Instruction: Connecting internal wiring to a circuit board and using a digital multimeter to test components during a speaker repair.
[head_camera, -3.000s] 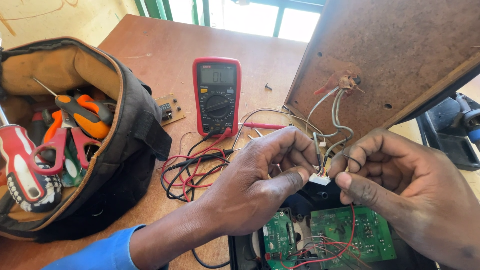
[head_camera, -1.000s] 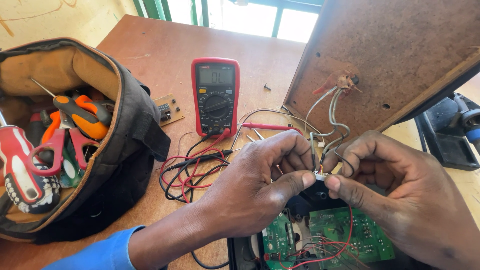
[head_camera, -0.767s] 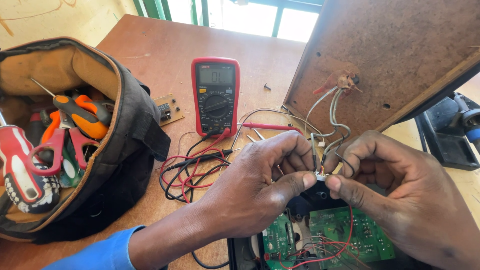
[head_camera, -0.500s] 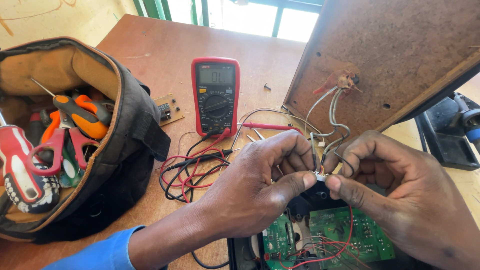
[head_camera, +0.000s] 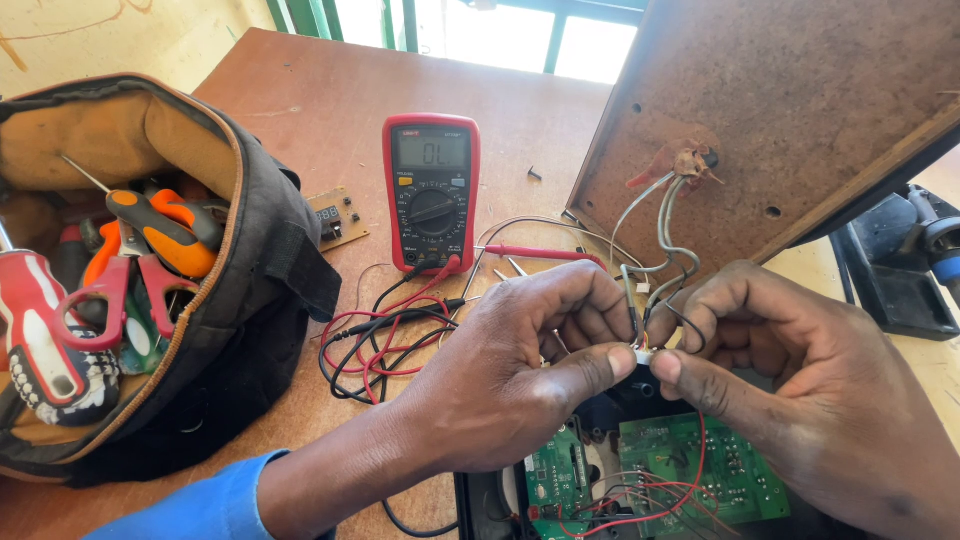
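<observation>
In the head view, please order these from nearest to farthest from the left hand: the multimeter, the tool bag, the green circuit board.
1. Green circuit board, just below the left hand.
2. Multimeter, on the table beyond it.
3. Tool bag, far left.

An electronics repair workshop: left of the fingers (head_camera: 600, 365) sit a multimeter (head_camera: 431, 193) and open tool bag (head_camera: 250, 300), green circuit boards (head_camera: 690, 480) just below, on a worn wooden surface (head_camera: 310, 110).

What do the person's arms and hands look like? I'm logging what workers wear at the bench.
Both hands are bare: no gloves, rings or watch show. The left hand comes out of a bright blue long sleeve that ends before the wrist. The right hand shows no sleeve; its forearm runs out of view. Fingernails are short.
</observation>
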